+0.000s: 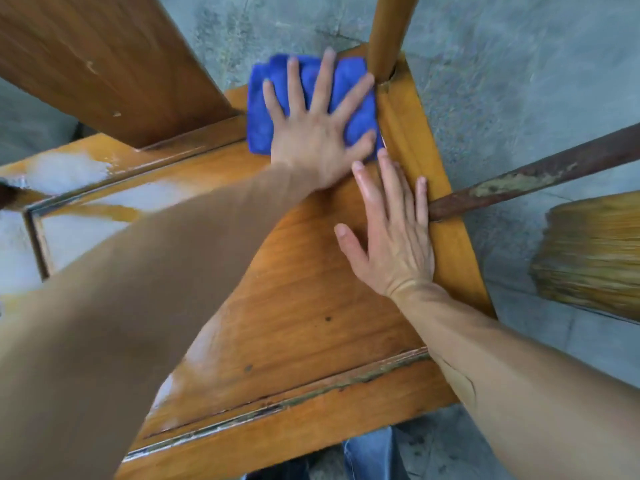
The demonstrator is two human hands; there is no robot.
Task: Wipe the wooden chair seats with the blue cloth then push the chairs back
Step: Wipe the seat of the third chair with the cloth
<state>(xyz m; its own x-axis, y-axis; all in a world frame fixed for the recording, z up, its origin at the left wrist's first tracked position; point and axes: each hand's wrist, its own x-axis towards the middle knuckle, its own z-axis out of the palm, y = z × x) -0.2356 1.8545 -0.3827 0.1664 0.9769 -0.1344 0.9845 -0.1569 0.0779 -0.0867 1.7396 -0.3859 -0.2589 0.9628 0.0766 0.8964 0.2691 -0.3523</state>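
Observation:
The wooden chair seat (304,306) fills the middle of the view, glossy and orange-brown. A folded blue cloth (262,112) lies at the seat's far corner, beside the round back post (388,32). My left hand (318,136) presses flat on the cloth with fingers spread wide. My right hand (391,233) rests flat on the bare seat just behind it, along the right rim, holding nothing.
A wide wooden back slat (104,64) rises at the upper left. A dark, worn broom handle (540,174) leans against the seat's right edge, with straw bristles (588,258) on the grey concrete floor (519,64). My jeans (370,452) show below the front edge.

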